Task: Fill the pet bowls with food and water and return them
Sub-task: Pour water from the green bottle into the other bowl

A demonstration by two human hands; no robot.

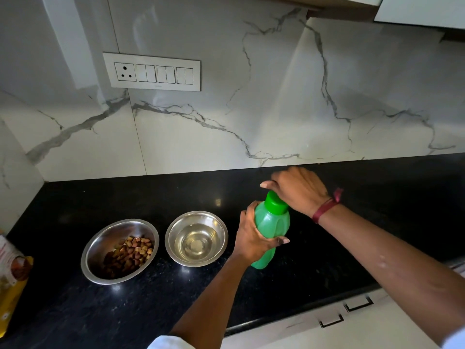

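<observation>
On the counter [176, 298], left hand [254, 238] grips bottle [270, 222], right hand [299, 190] its cap [276, 202].

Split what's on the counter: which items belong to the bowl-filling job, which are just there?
Job items:
- round steel bowl holding brown kibble
- round steel bowl holding clear water
- green plastic bottle with green cap, body held by the left hand, right hand on the cap
- yellow printed pouch at the left edge, probably the food

Just there:
- white wall switch panel
- white drawer fronts
</observation>
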